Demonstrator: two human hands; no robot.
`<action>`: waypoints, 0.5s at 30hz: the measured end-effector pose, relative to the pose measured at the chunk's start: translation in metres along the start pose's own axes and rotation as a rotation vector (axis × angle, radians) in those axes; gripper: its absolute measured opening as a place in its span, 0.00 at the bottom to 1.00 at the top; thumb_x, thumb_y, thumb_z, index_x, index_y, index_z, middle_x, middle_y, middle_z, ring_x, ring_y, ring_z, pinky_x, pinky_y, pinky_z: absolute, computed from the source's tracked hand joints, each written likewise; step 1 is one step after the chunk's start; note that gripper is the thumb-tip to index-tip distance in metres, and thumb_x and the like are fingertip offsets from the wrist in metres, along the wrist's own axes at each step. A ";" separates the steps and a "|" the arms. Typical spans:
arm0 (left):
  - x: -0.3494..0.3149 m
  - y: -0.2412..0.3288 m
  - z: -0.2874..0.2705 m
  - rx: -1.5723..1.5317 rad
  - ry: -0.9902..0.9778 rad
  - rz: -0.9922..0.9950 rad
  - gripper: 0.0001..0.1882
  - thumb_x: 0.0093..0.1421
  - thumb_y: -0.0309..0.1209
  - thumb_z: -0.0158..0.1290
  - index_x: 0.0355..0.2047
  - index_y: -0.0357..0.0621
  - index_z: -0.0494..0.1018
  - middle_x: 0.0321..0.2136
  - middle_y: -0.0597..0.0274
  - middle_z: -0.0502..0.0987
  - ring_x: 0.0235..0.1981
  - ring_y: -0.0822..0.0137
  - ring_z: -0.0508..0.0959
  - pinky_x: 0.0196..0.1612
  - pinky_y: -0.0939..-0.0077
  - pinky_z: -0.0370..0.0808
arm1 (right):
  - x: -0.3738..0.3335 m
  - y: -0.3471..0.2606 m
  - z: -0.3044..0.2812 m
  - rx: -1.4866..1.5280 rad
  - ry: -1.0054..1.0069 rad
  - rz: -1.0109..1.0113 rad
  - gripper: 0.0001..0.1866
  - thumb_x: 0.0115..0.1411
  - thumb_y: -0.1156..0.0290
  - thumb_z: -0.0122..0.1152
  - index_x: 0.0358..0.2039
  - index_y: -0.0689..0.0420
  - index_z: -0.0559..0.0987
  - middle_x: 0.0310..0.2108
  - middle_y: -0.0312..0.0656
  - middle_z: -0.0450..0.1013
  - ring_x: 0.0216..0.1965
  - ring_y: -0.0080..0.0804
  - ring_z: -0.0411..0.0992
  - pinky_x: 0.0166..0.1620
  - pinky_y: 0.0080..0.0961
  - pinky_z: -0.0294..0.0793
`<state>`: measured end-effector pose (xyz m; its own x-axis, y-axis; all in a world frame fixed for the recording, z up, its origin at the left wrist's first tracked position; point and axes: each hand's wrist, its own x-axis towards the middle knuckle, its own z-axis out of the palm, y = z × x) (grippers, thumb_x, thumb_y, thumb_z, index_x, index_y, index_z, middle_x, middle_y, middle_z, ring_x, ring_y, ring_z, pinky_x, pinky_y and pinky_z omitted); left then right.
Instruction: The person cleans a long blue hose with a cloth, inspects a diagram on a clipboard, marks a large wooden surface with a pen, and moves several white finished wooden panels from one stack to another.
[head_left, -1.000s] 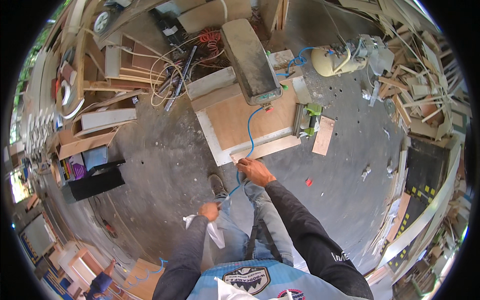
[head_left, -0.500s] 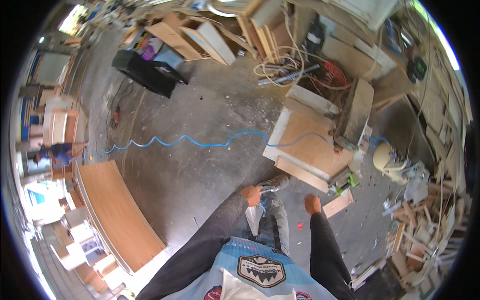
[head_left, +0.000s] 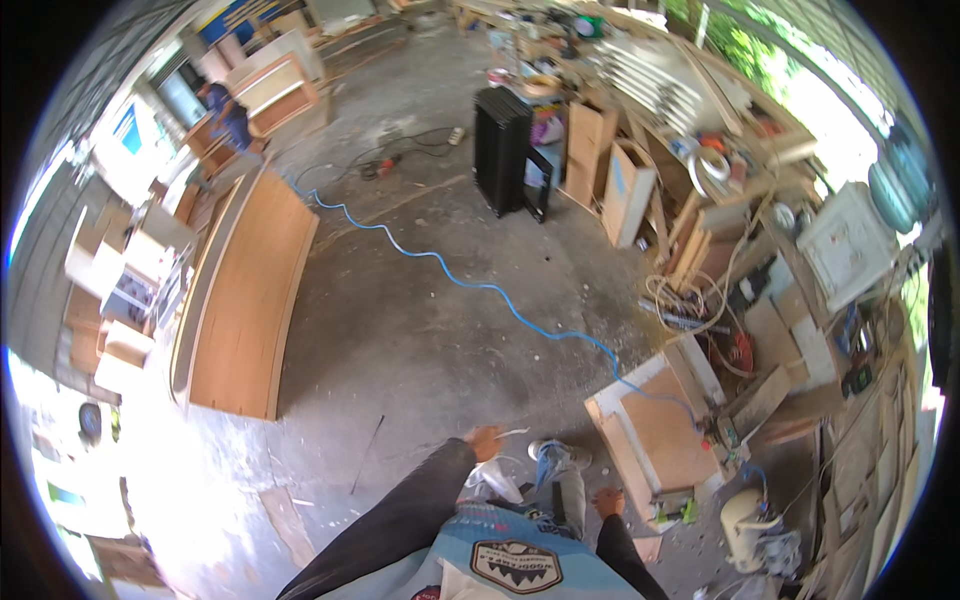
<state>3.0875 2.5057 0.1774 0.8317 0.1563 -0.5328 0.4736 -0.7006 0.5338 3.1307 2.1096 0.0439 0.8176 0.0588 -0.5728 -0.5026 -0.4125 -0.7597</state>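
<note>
Only the head view to call, and it has swung hard to the left! A second ago the right hand was up by the hose, at the panel's edge; now the right hand (head_left: 608,502) hangs low beside the wooden panel (head_left: 668,422), seemingly just off its edge. Nothing shows in its grasp, but the fingers are small and blurred, so I can't tell whether they're curled or loose.

Over to the left hand (head_left: 487,441): closed, by the look of it, around a white bundle (head_left: 496,481), cloth or plastic, too unclear to say. The bundle hangs below the fist, in front of the lap, and a thin pale strip pokes out to the right.

And the blue hose (head_left: 495,289)! It lies well ahead of both hands now, wavering across the floor from the far left and up onto the panel. That leaves the bundle as the one thing plainly being carried.

Round the right side, a green tool (head_left: 686,513) sits at the panel's near end, with the cream air tank (head_left: 745,522) beyond it. Far left, a long wooden cabinet (head_left: 250,300) fills the floor, and another person (head_left: 228,118) stands behind it.
</note>
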 end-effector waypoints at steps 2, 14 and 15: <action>-0.042 -0.037 -0.008 -0.064 0.099 -0.106 0.18 0.55 0.37 0.45 0.43 0.43 0.74 0.41 0.44 0.75 0.44 0.46 0.74 0.48 0.57 0.70 | -0.003 -0.017 0.016 -0.054 -0.027 -0.033 0.10 0.53 0.72 0.52 0.24 0.65 0.77 0.19 0.42 0.74 0.20 0.32 0.75 0.19 0.24 0.72; -0.456 -0.321 0.282 0.071 0.369 -0.668 0.09 0.53 0.32 0.46 0.22 0.44 0.74 0.18 0.57 0.74 0.24 0.53 0.76 0.28 0.60 0.73 | -0.061 -0.023 0.118 -0.688 -0.460 -0.426 0.09 0.50 0.67 0.57 0.26 0.59 0.82 0.21 0.42 0.77 0.22 0.29 0.76 0.30 0.25 0.74; -0.448 -0.299 0.287 0.119 0.067 -0.625 0.14 0.49 0.36 0.48 0.28 0.39 0.78 0.31 0.45 0.78 0.36 0.51 0.78 0.36 0.59 0.74 | -0.051 -0.023 0.106 -0.727 -0.486 -0.414 0.09 0.51 0.67 0.57 0.26 0.59 0.81 0.21 0.42 0.77 0.23 0.29 0.76 0.29 0.25 0.74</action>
<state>2.4905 2.4452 0.0683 0.4273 0.6008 -0.6756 0.8427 -0.5354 0.0568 3.0708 2.2124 0.0587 0.6029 0.6283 -0.4916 0.2294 -0.7267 -0.6475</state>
